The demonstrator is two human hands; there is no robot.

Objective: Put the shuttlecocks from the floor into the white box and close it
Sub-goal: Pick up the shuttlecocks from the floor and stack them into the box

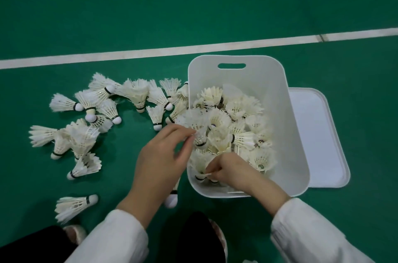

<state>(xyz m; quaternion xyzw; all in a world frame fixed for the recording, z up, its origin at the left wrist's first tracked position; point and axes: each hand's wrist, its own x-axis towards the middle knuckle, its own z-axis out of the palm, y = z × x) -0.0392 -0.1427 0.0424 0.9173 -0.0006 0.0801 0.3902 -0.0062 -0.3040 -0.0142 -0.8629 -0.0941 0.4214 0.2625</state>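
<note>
Head view: green court floor (193, 4), white line (150, 51); both hands' fingers pinch shuttlecocks (226, 125) in white box (290, 133)

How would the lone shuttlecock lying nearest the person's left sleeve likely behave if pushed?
The lone shuttlecock looks very light: thin feathers, small cork. Lying on its side, it would probably swing in an arc, not roll straight. Its splayed feathers look easily crushed.

The left hand (160, 159) covers most of one shuttlecock (171, 199), leaving only its cork end showing below the wrist. The right hand (231, 171) hides whatever its curled fingertips (212, 173) pinch inside the white box (286, 129). Both sleeves (112, 239) run off the bottom edge.
</note>
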